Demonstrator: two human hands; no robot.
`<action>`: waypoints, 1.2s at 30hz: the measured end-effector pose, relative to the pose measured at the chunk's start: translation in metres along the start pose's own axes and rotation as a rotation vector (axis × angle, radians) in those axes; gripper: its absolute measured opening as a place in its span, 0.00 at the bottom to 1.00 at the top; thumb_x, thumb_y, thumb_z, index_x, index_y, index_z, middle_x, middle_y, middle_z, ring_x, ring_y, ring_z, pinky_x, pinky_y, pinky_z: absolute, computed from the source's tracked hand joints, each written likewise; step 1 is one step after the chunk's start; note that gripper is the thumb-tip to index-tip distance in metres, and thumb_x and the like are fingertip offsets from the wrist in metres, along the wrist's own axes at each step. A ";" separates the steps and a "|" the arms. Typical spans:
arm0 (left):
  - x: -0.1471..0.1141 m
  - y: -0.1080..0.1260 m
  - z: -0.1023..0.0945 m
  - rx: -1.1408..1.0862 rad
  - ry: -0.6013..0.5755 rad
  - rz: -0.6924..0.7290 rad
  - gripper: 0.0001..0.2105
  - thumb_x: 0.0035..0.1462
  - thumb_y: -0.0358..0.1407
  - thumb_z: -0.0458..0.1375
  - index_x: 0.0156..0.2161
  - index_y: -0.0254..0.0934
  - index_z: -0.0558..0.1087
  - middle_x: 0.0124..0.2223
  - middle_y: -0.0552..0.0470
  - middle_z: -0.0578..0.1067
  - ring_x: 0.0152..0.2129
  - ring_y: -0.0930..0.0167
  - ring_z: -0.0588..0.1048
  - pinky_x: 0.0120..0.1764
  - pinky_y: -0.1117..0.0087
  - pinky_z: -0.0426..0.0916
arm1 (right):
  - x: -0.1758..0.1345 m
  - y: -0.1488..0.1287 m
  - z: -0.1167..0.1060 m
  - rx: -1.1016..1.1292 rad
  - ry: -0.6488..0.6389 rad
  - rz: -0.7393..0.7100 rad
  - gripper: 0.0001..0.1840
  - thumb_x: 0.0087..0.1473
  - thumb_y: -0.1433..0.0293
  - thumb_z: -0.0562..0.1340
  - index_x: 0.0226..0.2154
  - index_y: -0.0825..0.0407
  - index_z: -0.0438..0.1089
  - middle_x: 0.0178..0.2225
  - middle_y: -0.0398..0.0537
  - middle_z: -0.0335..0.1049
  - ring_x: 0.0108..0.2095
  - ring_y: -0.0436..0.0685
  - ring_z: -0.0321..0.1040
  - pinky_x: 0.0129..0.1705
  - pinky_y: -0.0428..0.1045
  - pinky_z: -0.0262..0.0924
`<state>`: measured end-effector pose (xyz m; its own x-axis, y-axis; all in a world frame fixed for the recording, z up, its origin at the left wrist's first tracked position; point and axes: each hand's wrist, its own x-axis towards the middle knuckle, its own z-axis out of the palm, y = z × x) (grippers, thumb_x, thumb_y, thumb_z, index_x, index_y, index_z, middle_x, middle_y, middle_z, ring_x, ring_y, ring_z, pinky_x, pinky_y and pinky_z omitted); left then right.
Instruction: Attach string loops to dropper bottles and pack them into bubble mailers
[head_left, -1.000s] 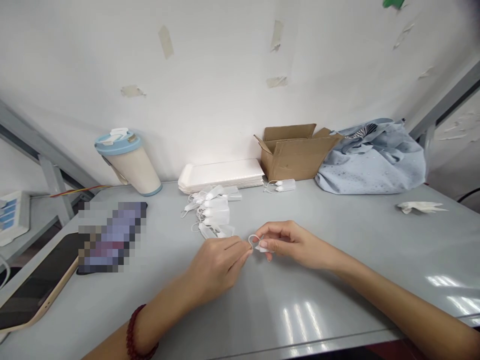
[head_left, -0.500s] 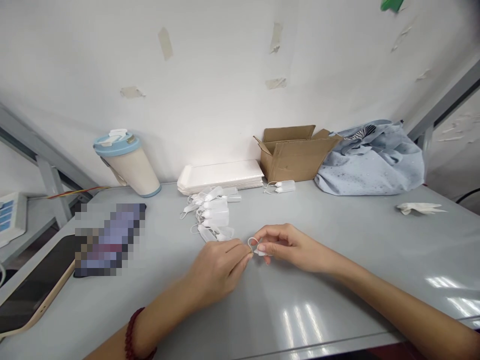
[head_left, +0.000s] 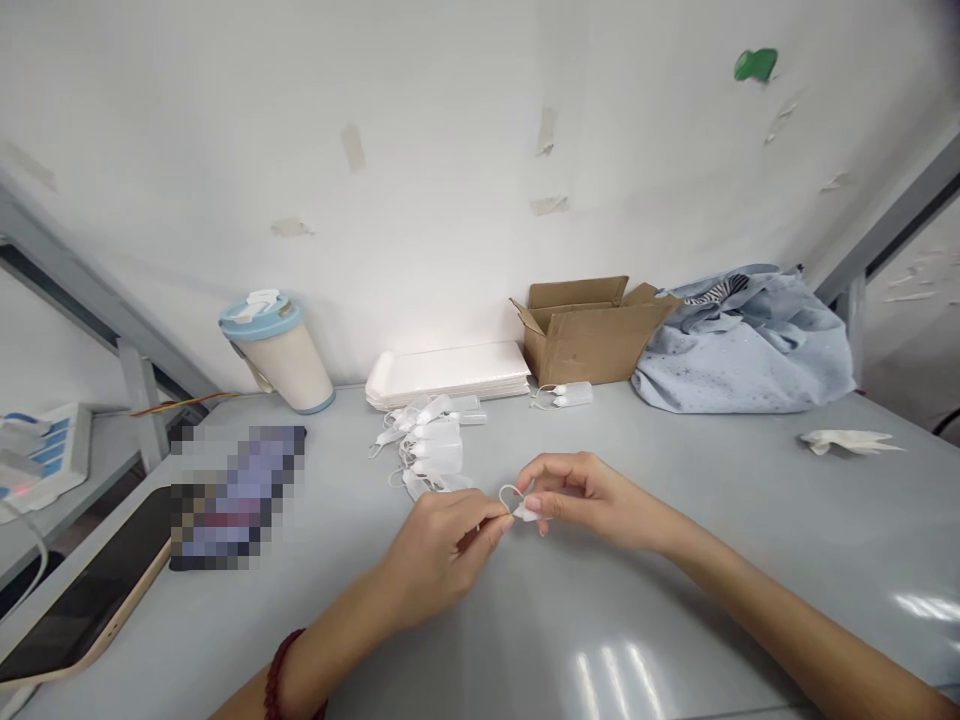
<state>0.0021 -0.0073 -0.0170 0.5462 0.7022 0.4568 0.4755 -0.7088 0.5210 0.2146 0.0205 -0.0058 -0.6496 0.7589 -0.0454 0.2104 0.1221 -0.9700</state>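
Head view, forward and down over a table [head_left: 697,640]
Worn on the person's head, it looks from the near side, close above the left hand [head_left: 444,545] and right hand [head_left: 592,498], toward the far wall [head_left: 435,190].

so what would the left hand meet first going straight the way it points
Likely the white piece pinched by the right hand, just ahead of the left hand, though depth is unclear.
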 end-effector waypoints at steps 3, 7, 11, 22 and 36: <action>0.002 -0.002 -0.002 0.018 -0.017 -0.009 0.09 0.60 0.29 0.51 0.31 0.35 0.73 0.21 0.57 0.67 0.18 0.78 0.63 0.23 0.77 0.57 | -0.001 0.000 -0.004 -0.013 0.006 0.004 0.15 0.55 0.57 0.59 0.38 0.51 0.68 0.25 0.43 0.71 0.28 0.51 0.65 0.32 0.47 0.56; 0.002 -0.009 -0.005 0.057 -0.003 -0.052 0.08 0.60 0.32 0.52 0.34 0.35 0.74 0.22 0.56 0.70 0.18 0.77 0.64 0.23 0.77 0.59 | 0.000 0.003 -0.009 -0.048 0.046 0.017 0.16 0.55 0.57 0.59 0.39 0.51 0.68 0.26 0.42 0.72 0.29 0.51 0.64 0.31 0.47 0.55; -0.001 -0.010 -0.002 0.031 0.013 -0.101 0.08 0.59 0.35 0.54 0.39 0.35 0.74 0.23 0.56 0.72 0.17 0.77 0.65 0.23 0.77 0.61 | 0.003 0.009 -0.007 -0.016 0.039 0.000 0.17 0.55 0.56 0.59 0.40 0.52 0.68 0.26 0.42 0.72 0.29 0.51 0.65 0.32 0.47 0.55; 0.009 -0.010 -0.049 0.002 -0.082 -0.301 0.11 0.58 0.33 0.51 0.27 0.36 0.72 0.21 0.57 0.72 0.18 0.77 0.65 0.21 0.78 0.58 | 0.014 0.040 -0.057 -0.630 0.608 -0.049 0.19 0.58 0.56 0.51 0.37 0.53 0.69 0.34 0.51 0.72 0.33 0.57 0.69 0.33 0.51 0.63; 0.005 -0.025 -0.073 0.271 -0.342 -0.523 0.16 0.59 0.36 0.46 0.21 0.38 0.61 0.18 0.57 0.61 0.17 0.73 0.60 0.21 0.73 0.51 | 0.018 0.075 -0.090 -0.960 0.593 -0.097 0.18 0.54 0.63 0.54 0.45 0.53 0.67 0.46 0.58 0.66 0.47 0.66 0.64 0.50 0.60 0.59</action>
<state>-0.0573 0.0183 0.0247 0.3638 0.9278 -0.0827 0.8680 -0.3055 0.3914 0.2843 0.1009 -0.0583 -0.2987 0.8718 0.3883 0.8176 0.4436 -0.3671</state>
